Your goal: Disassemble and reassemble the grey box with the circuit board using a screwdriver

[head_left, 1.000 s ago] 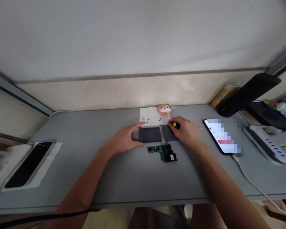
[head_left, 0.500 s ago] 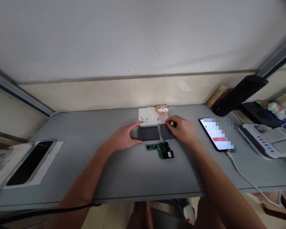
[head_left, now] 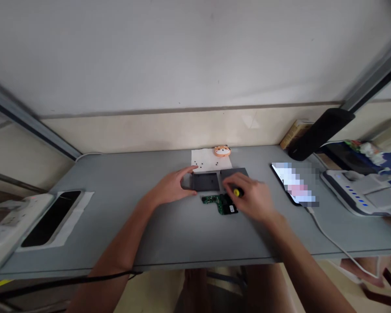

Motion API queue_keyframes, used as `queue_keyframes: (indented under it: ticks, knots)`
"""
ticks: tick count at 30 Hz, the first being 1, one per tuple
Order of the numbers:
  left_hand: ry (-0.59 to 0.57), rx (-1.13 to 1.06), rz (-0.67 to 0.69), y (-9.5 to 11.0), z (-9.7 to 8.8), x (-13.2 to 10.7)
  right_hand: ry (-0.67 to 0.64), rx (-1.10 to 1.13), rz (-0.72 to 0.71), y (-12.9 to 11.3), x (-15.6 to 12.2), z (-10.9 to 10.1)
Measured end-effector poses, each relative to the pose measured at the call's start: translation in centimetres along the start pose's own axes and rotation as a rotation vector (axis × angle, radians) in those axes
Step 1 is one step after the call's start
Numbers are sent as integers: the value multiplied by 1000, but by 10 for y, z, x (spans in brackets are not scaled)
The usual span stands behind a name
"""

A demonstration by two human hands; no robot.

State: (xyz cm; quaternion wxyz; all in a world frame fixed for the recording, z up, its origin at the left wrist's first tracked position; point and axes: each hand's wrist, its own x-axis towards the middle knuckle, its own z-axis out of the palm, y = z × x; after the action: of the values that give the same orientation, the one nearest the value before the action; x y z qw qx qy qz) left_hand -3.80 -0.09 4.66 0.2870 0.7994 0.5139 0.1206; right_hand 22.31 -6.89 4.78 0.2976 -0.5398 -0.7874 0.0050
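My left hand [head_left: 172,188] curves around the left end of a dark rectangular case half [head_left: 207,181], thumb at its near edge and index finger at its far edge. My right hand [head_left: 253,198] is closed on a small screwdriver with a black and yellow handle [head_left: 237,192]; its tip cannot be made out. Under and beyond that hand lies a second dark flat case piece [head_left: 236,171], partly covered. A green circuit board [head_left: 219,202] with a black part and white label lies just nearer than the case half, close to my right hand.
Several tiny dark screws lie on a white paper [head_left: 205,160] behind the case, beside an orange animal-faced case [head_left: 222,151]. On the right are a lit phone [head_left: 289,180], a black cylinder [head_left: 321,134] and a power strip [head_left: 355,191]. A dark phone [head_left: 52,217] lies left.
My right hand has moved nearer to me with the screwdriver, off the second case piece and toward the circuit board. My left hand stays at the case half. The view has shifted slightly.
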Motion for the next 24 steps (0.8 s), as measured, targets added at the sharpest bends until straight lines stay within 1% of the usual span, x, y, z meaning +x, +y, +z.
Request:
queue_keyframes:
  ticks: [2, 5, 8, 11, 13, 15, 17, 19, 21, 22, 24]
  knots:
    - [1, -2, 11, -1, 0, 0, -50, -24, -76, -4, -18, 2]
    - [8, 0, 40, -2, 1, 0, -144, -41, -98, -1, -37, 5]
    - [-4, 3, 36, -2, 0, -1, -274, -52, -116, 4, -43, 5]
    - [-13, -8, 39, -3, 0, -1, -389, -71, -131, 6, -39, -2]
    - [-5, -17, 44, -4, 1, 0, -453, -62, -131, 5, -31, -10]
    - [1, -25, 44, -5, 2, 2, -481, 1, -142, 4, -16, -19]
    - [3, -36, 44, -6, 2, 3, -417, 43, -118, 3, 6, -27]
    - [3, -53, 44, -8, 3, 4, -335, 3, -88, 2, 31, -31]
    - [4, -69, 38, -8, 3, 5, -346, -61, -48, 3, 52, -28]
    - [5, -77, 32, -9, 3, 5, -382, -89, -48, 4, 60, -24]
    - [2, -89, 19, -9, 4, 5, -437, -124, -62, 7, 69, -14]
